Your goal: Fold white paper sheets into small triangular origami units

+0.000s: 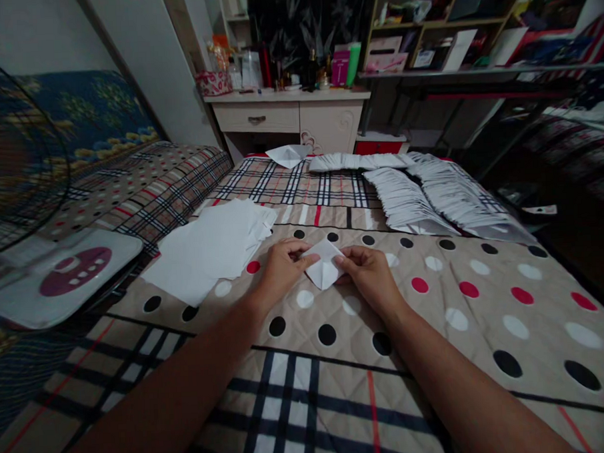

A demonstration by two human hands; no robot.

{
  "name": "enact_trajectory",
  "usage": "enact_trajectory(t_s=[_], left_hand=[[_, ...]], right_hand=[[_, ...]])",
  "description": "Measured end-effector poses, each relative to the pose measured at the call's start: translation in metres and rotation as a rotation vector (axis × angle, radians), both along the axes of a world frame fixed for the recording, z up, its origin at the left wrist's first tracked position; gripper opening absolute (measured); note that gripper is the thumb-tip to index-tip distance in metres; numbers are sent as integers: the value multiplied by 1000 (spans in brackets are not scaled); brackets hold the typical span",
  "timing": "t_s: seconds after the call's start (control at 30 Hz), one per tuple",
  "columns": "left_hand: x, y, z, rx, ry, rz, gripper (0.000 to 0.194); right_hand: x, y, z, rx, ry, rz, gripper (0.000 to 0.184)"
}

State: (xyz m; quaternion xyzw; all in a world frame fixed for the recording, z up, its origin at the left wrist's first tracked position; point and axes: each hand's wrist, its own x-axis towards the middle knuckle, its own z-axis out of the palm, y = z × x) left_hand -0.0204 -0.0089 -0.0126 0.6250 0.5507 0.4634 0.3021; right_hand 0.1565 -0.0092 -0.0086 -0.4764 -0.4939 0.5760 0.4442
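Nearest me, both my bare forearms reach in over a beige quilted bedcover with plaid bands and black, white and red dots point(486, 322). My left hand point(286, 264) has thumb and fingers clamped on the left edge of a small white folded paper piece point(324, 260); my right hand point(366, 264) has thumb and fingers pinched on its right edge. The piece sits between my hands, one corner toward me, creases running down its lower part; whether it touches the cover I cannot tell. Just beyond and left of my left hand: a loose, uneven pile of flat white paper sheets point(207, 244). Farther, to the right: two long rows of tightly packed white folded papers point(405, 198), set side by side. Near the far edge, a third such row lies crosswise point(356, 162), with a creased white paper sheet point(286, 156) at its left end. Beyond stands a pale dresser with a handled drawer point(277, 114).
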Motion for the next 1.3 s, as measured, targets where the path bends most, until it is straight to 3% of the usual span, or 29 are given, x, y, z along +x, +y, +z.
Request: enact_trajectory(t_s=[0.07,0.2,0.33,0.67,1.1,1.3], left_hand=[[0,1,0,-49,16,0,12],[-2,4,-5,-74,99,-39,21],[-5,7,-11,-87,155,-46,28],[-17,13,-6,-99,141,-209,16],[-19,8,-10,263,307,-300,20],[-20,5,-5,310,444,-309,20]], right_hand=[[3,3,-2,91,-131,13,23],[11,9,-6,457,-553,-59,16],[14,10,-8,495,-747,-34,24],[15,11,-16,572,-596,59,12],[12,9,-18,744,-580,114,27],[13,8,-16,771,-645,135,29]])
